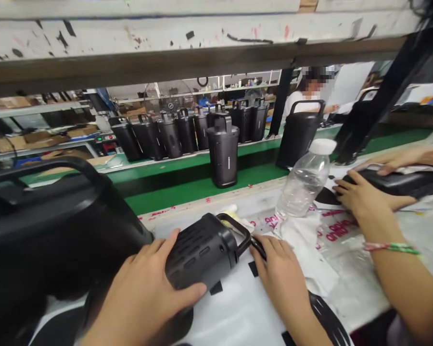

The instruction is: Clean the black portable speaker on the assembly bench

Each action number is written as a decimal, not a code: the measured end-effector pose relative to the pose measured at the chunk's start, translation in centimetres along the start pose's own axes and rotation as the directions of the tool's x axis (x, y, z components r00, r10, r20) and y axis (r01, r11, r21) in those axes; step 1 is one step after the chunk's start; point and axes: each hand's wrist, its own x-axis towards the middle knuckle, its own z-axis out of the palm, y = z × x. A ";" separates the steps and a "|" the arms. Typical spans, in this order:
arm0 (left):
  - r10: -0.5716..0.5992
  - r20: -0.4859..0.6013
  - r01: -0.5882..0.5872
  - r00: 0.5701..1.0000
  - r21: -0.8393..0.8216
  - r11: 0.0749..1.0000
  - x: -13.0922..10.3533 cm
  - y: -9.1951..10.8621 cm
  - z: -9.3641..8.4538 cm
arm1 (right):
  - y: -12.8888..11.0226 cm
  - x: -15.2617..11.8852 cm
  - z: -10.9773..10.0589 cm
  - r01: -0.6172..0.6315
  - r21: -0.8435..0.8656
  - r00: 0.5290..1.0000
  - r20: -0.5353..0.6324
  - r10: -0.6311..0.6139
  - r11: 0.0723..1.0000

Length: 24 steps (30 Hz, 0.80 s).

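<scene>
A scuffed white beam [202,29] crosses overhead. Beyond the desk [260,202] runs a green belt [173,192]. Behind it stand metal shelves [39,139] with cardboard boxes [32,137], and a black post [279,103] rises at right.

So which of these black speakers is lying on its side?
The speaker under the left hand, handle toward the right hand; the lone speaker on the green belt and the row behind stand upright.
</scene>
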 end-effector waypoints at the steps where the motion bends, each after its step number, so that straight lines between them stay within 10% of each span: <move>1: 0.008 -0.006 -0.008 1.000 -0.023 1.000 0.0 0.2 -0.2 | 0.3 0.3 -0.2 0.012 -0.024 1.000 -0.019 -0.013 1.000; 14: 0.181 0.095 -0.138 0.979 -0.349 0.927 -1.2 -1.4 -1.6 | 1.2 0.4 -1.3 0.030 0.003 0.997 0.075 -0.030 1.000; 20: 0.163 -0.178 -0.182 0.970 -0.093 0.979 -3.7 -1.2 1.9 | 1.3 1.6 -2.0 -0.030 0.016 0.996 -0.087 0.032 0.999; 24: 0.221 -0.371 -0.202 0.902 0.091 0.975 -4.4 -0.8 3.5 | 0.9 0.7 -6.8 -0.247 0.089 0.964 -0.075 0.254 0.965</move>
